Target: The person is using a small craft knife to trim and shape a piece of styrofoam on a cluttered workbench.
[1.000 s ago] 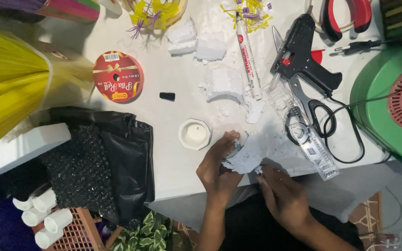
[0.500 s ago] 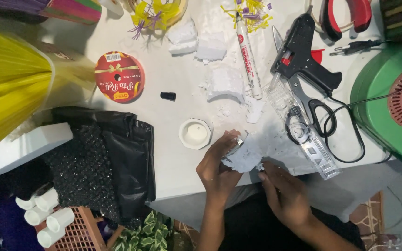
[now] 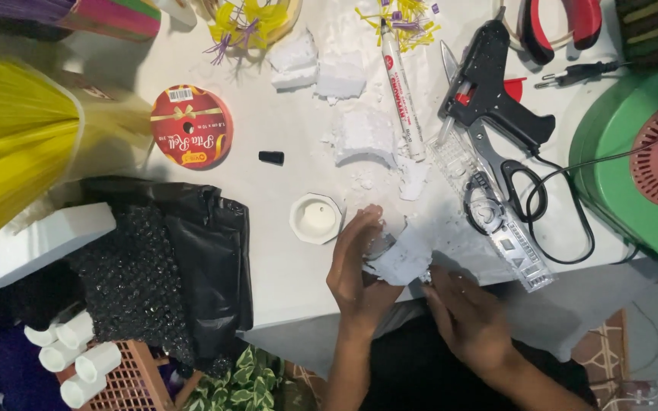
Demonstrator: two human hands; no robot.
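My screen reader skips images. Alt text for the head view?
Both hands, left hand and right hand, grip a white foam piece at the edge of a cluttered white table, near a small white candle, black glue gun and scissors.

The white foam piece (image 3: 404, 259) sits just below the middle of the frame, at the near edge of the white surface (image 3: 283, 144). It is a small, irregular chunk with rough, torn-looking edges and a matte, crumbly face, tilted rather than lying flat. The left hand (image 3: 356, 270) grips its left side, fingers curled over the top edge. The right hand (image 3: 462, 316) touches its lower right corner from below. White crumbs of the same material lie scattered on the surface just above and to the right of it.
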